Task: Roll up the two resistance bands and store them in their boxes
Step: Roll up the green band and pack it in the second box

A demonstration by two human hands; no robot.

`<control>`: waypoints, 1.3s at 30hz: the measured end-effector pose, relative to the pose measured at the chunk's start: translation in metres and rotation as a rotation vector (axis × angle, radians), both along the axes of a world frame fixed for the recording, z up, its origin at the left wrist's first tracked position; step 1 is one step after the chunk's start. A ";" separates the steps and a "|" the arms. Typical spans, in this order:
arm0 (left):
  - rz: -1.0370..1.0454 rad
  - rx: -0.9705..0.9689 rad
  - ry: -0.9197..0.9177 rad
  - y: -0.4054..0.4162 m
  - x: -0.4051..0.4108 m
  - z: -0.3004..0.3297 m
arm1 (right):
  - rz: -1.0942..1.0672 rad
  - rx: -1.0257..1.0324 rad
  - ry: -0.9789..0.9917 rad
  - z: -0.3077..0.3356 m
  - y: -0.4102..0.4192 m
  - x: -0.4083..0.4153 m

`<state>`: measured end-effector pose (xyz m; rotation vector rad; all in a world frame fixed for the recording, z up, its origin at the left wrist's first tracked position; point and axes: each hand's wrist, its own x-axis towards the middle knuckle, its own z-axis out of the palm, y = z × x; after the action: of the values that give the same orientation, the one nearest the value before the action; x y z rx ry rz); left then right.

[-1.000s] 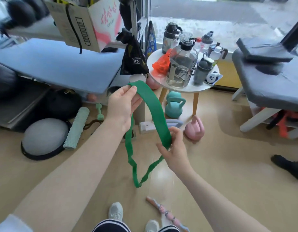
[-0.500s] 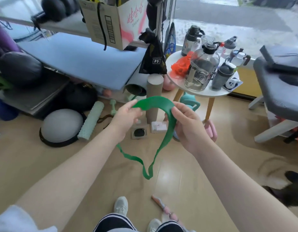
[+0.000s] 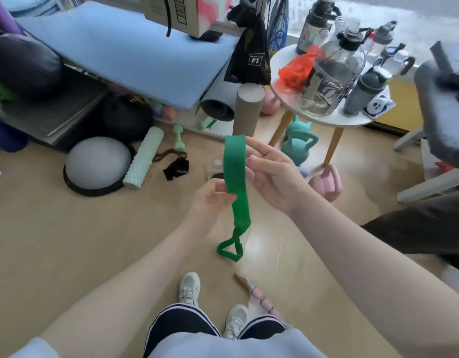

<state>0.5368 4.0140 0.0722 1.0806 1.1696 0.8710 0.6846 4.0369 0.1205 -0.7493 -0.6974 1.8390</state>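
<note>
We stood on the floor (image 3: 68, 241) of a cluttered workout corner, the job barely begun. A round counter (image 3: 326, 120) crowded with bottles stood to our right, kettlebells beneath it, and a foam roller (image 3: 143, 158) lay beside a grey dome to our left. Between them, just past our hands, sat what looked like small boxes (image 3: 215, 161), too blurred and too hidden for us to say whether they were the bands' own.

We held the green band (image 3: 234, 174) in the air in front of us, flattened into a doubled strip, its lower end dangling in a small loop above the floor. Our right hand (image 3: 272, 174) held the upper part, fingers nearly straight alongside it and the thumb apparently behind; our left hand (image 3: 212, 200) pinched it lower down, fingers curled round the strip.

No roll showed yet. By our reckoning the strip had only been folded ready for rolling, so rolling and boxing remained. A pink braided thing (image 3: 254, 293) lay by our shoes; we could not tell whether it was the second band, which also remained to be done.
</note>
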 end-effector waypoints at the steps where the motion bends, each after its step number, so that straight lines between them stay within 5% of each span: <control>1: 0.029 -0.002 0.030 0.000 0.000 -0.001 | -0.006 -0.014 0.019 -0.004 0.000 -0.001; 3: 0.098 0.015 0.094 -0.001 -0.002 -0.002 | -0.044 -0.043 0.016 -0.015 0.002 -0.001; 6: 0.244 -0.018 0.026 -0.001 -0.001 0.008 | -0.087 -0.120 -0.325 -0.040 -0.001 0.000; 11: 0.431 -0.237 -0.101 0.009 -0.006 0.020 | 0.167 -0.121 -0.660 -0.104 -0.046 -0.003; 18: 0.610 -0.264 -0.366 -0.005 -0.029 0.045 | 0.387 0.056 -1.035 -0.128 -0.062 -0.016; 22: 0.718 -0.195 -0.526 -0.010 -0.054 0.042 | 0.217 0.046 -0.979 -0.104 -0.059 -0.028; 29: 0.294 -0.334 -0.052 -0.051 -0.065 -0.028 | 0.093 -0.060 -0.659 -0.058 -0.036 -0.071; 36: 0.201 -0.307 -0.166 -0.079 -0.084 -0.057 | -0.017 -0.313 -0.295 -0.049 -0.016 -0.112; 39: 0.278 -0.259 -0.043 -0.070 -0.095 -0.048 | -0.126 -0.361 -0.248 -0.047 0.000 -0.114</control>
<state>0.4423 3.9444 0.0246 0.6957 1.3747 0.9211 0.5702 4.0367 0.0738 -1.2450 -0.4632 1.7937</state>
